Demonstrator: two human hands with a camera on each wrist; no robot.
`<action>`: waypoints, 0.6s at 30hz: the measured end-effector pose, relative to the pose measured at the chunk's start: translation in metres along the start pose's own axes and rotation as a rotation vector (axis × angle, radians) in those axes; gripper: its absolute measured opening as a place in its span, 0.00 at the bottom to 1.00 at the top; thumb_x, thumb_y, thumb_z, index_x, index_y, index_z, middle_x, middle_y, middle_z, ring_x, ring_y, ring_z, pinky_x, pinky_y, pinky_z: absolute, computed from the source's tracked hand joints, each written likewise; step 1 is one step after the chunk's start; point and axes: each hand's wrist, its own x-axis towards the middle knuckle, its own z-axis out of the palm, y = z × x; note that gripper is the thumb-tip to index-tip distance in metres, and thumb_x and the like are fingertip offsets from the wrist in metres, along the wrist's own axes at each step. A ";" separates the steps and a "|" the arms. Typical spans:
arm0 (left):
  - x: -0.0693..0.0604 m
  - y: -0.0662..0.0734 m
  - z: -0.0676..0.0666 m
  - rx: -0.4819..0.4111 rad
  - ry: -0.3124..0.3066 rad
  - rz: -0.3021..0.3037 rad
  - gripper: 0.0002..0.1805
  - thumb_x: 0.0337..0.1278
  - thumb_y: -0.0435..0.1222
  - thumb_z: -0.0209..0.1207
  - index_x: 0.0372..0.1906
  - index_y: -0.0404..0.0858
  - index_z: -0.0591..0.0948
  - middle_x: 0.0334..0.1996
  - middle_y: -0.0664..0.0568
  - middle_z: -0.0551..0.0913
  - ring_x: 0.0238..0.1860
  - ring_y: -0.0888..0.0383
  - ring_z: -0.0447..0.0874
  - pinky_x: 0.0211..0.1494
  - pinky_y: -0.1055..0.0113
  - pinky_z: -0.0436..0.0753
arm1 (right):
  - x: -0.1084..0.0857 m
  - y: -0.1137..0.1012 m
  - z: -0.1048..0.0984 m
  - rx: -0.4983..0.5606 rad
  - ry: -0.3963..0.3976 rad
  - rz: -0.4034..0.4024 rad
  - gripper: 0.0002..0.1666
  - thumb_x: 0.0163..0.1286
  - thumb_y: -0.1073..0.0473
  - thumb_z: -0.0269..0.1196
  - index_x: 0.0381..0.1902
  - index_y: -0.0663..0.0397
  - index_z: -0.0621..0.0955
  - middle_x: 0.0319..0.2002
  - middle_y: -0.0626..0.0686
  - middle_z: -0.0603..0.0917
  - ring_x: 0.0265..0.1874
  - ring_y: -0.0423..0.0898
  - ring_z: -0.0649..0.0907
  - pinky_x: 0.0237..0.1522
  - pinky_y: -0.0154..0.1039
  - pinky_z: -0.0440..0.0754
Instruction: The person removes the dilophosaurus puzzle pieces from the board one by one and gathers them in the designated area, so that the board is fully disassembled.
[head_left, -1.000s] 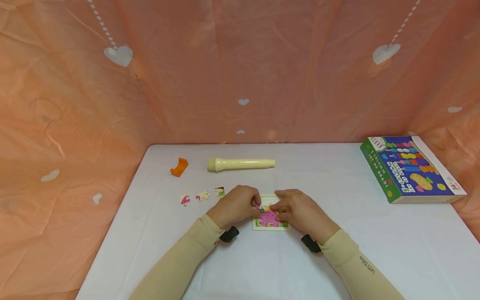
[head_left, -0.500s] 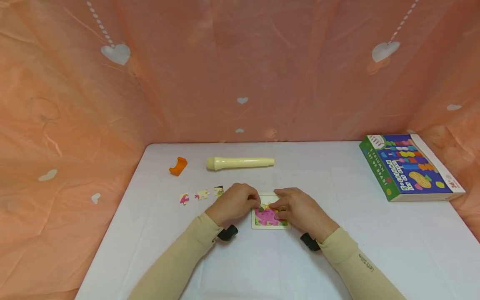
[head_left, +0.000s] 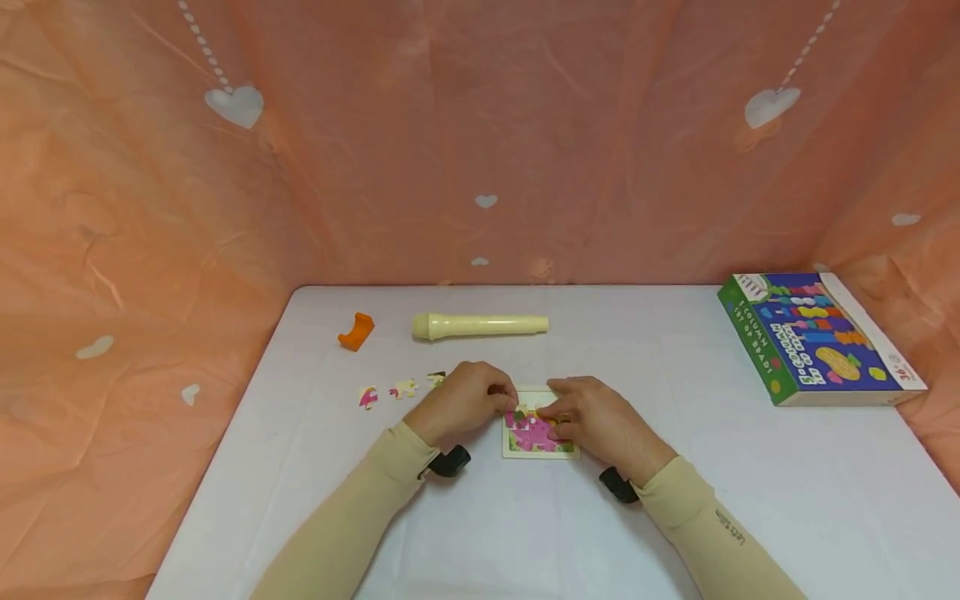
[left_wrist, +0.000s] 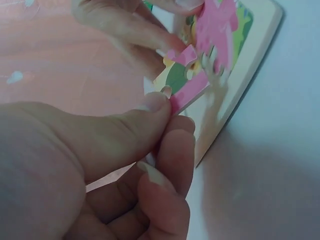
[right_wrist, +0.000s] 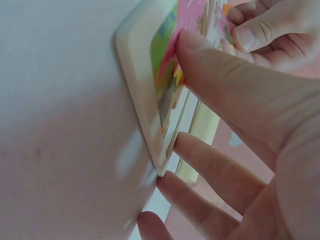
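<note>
My left hand (head_left: 467, 403) pinches a jigsaw piece (left_wrist: 176, 76) between thumb and finger. It is pink, green and yellow, and is tilted over the left side of the puzzle board (head_left: 540, 455). The board has a cream frame and lies flat, partly filled with a pink picture (head_left: 531, 437). On its right side is my right hand (head_left: 603, 421), thumb pressing on the picture and other fingers spread at the frame's edge in the right wrist view. Three loose pieces lie left of my left hand: a pink one (head_left: 367, 398), a pale one (head_left: 403, 389) and a dark-edged one (head_left: 436, 379), partly covered.
Behind the hands a cream microphone-shaped tube (head_left: 480, 326) lies across the white table (head_left: 480, 533). An orange curved block (head_left: 356, 332) is at the back left. A bead-set box (head_left: 825, 337) occupies the right side. An orange curtain (head_left: 480, 142) hangs behind.
My left hand has drawn slightly back and left, and the pinched piece now shows more clearly above the board. My right hand stays in place on the board.
</note>
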 end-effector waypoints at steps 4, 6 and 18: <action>-0.011 -0.007 -0.011 -0.003 0.029 -0.039 0.04 0.71 0.39 0.70 0.36 0.48 0.92 0.33 0.62 0.88 0.40 0.61 0.82 0.52 0.62 0.83 | 0.002 -0.001 0.000 0.017 -0.015 0.020 0.16 0.68 0.58 0.76 0.54 0.45 0.93 0.72 0.59 0.81 0.75 0.63 0.76 0.75 0.62 0.75; -0.021 -0.015 -0.017 -0.010 0.049 -0.071 0.04 0.70 0.39 0.71 0.36 0.49 0.92 0.33 0.61 0.88 0.40 0.60 0.81 0.52 0.61 0.82 | 0.002 -0.002 0.001 0.023 -0.017 0.020 0.16 0.69 0.57 0.76 0.54 0.45 0.93 0.72 0.59 0.81 0.75 0.63 0.76 0.75 0.62 0.75; -0.107 -0.084 -0.072 0.052 0.139 -0.186 0.04 0.72 0.40 0.69 0.37 0.53 0.91 0.39 0.61 0.90 0.43 0.59 0.82 0.54 0.59 0.81 | 0.001 0.000 0.000 0.043 -0.009 0.047 0.15 0.69 0.56 0.75 0.54 0.43 0.93 0.73 0.57 0.81 0.76 0.63 0.75 0.77 0.64 0.71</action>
